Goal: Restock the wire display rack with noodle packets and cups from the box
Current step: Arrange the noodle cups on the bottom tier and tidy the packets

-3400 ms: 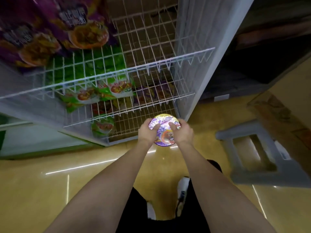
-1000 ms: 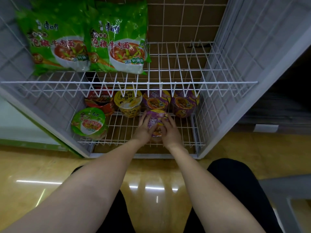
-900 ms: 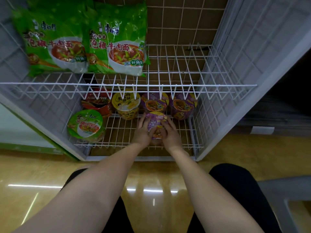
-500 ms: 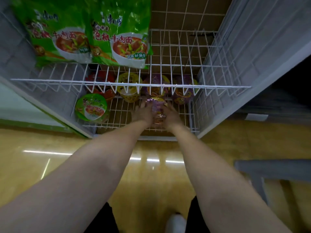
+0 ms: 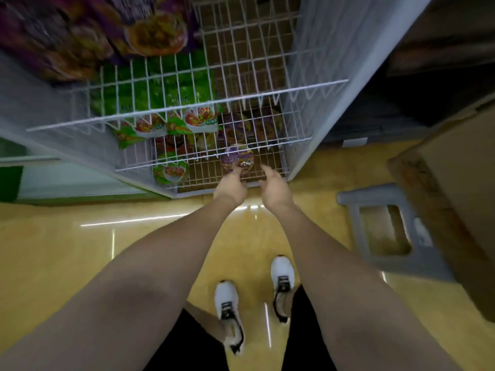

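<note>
The round purple-lidded noodle cup (image 5: 237,158) sits on the bottom shelf of the white wire display rack (image 5: 187,108). At its six o'clock, the left hand (image 5: 231,184) and right hand (image 5: 274,189) hover, fingers relaxed, holding nothing. A green-lidded cup (image 5: 170,171) lies at nine o'clock.

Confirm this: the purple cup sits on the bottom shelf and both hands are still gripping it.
Not quite. The head view shows the purple cup on the bottom shelf, but both hands have let go: the left hand and right hand are open, just clear of it.

Both bare arms outstretched, left hand (image 5: 229,185) and right hand (image 5: 273,188) side by side, fingers loosely extended.
</note>
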`<state>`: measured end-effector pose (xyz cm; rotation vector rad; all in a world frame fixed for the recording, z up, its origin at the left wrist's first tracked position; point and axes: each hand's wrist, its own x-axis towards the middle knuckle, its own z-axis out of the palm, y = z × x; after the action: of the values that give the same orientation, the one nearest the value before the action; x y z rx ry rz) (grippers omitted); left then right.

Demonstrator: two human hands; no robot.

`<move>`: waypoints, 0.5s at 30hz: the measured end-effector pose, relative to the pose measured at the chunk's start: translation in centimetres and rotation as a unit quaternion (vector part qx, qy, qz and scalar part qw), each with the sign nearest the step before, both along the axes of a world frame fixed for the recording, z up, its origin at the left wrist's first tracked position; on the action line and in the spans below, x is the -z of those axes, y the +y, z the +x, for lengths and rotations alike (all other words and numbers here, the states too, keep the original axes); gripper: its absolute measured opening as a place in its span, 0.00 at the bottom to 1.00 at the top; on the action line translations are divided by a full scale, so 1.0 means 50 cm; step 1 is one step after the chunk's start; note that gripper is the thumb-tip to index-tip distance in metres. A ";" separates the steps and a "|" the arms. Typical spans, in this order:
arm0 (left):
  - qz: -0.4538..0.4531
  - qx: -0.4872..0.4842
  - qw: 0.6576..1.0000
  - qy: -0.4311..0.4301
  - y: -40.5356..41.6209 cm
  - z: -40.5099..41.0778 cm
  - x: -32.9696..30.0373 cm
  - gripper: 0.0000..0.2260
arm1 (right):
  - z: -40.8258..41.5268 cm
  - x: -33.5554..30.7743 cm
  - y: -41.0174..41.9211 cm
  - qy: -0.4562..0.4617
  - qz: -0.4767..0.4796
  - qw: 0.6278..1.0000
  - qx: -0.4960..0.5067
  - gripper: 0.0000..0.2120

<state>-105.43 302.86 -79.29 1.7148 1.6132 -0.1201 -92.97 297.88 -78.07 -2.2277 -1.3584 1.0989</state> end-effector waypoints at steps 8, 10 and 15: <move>-0.036 0.072 0.997 -0.007 -0.127 0.082 -0.349 0.17 | 0.065 -0.336 -0.140 0.015 0.002 0.997 0.070 0.20; -0.028 0.088 0.996 -0.016 -0.144 0.114 -0.410 0.14 | 0.091 -0.390 -0.171 0.013 0.021 0.996 0.091 0.17; -0.003 0.118 0.992 -0.042 -0.176 0.227 -0.529 0.10 | 0.193 -0.490 -0.240 -0.010 0.071 0.986 0.148 0.12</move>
<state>-94.08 294.07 -52.84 1.8759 1.3444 -0.1656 -83.33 285.90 -53.58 -2.2480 -1.0347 0.8497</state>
